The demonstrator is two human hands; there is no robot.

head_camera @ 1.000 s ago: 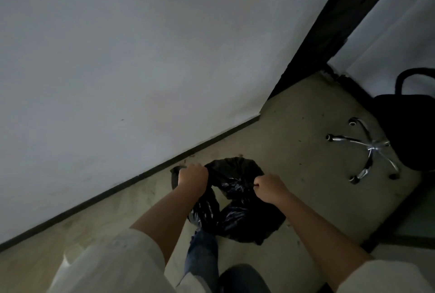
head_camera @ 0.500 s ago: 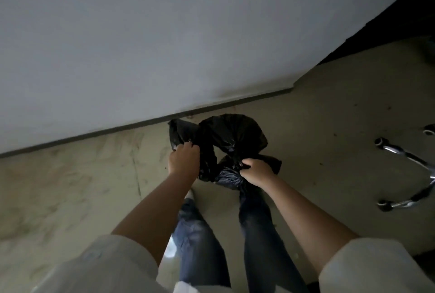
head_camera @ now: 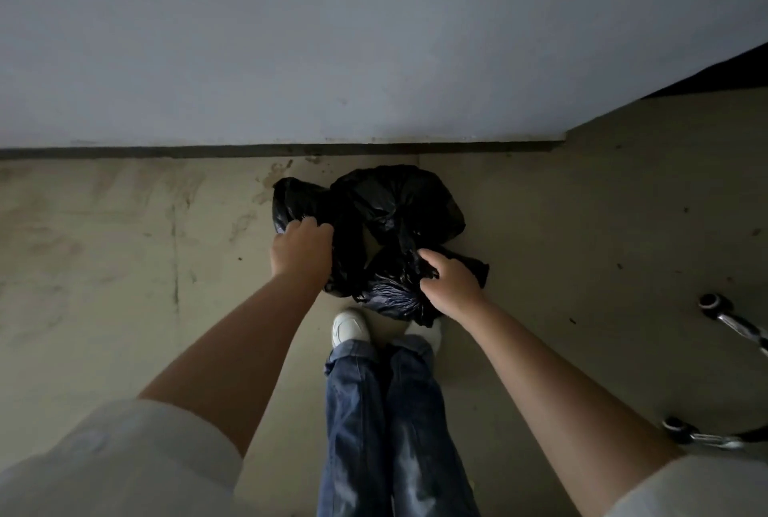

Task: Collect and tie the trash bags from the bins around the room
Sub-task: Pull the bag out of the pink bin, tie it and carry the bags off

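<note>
The black trash bag (head_camera: 386, 234) is held low above the floor (head_camera: 124, 267), at twelve o'clock from the shoes (head_camera: 349, 327). Bunched plastic is gripped by the left hand (head_camera: 301, 252) and pinched by the right hand (head_camera: 451, 281). The thin film could be torn if yanked. Since half a second ago, the view has been tilted downward, and the shoes are now shown

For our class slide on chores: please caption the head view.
Both hands, left hand and right hand, grip a black trash bag beside the wall.
</note>
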